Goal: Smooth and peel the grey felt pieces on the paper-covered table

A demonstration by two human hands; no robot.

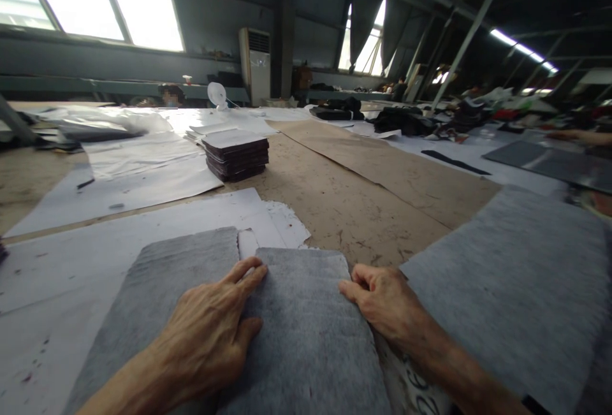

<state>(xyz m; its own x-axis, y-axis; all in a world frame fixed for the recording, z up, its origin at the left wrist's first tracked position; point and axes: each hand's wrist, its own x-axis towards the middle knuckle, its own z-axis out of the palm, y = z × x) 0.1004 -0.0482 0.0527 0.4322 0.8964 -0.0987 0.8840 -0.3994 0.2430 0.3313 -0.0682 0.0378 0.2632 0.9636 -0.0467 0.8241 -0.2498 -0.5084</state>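
A grey felt-like piece [306, 326] lies in front of me at the bottom centre. My left hand [215, 319] rests on its left edge, palm down, with fingers and thumb apart. At its upper right edge, my right hand [382, 297] has thumb and fingers closed on the border of the piece. Another grey piece [162, 281] lies to the left, partly under my left hand and forearm. A larger grey piece [521, 287] spreads out on the right, beyond my right forearm.
A stack of dark pieces topped with white [236, 157] stands on the table [329, 211]. White paper [57, 287] covers the left side, brown paper [382, 166] the middle. Dark cloth [401, 120] lies farther back. Another person's arm [586, 138] shows at the right edge.
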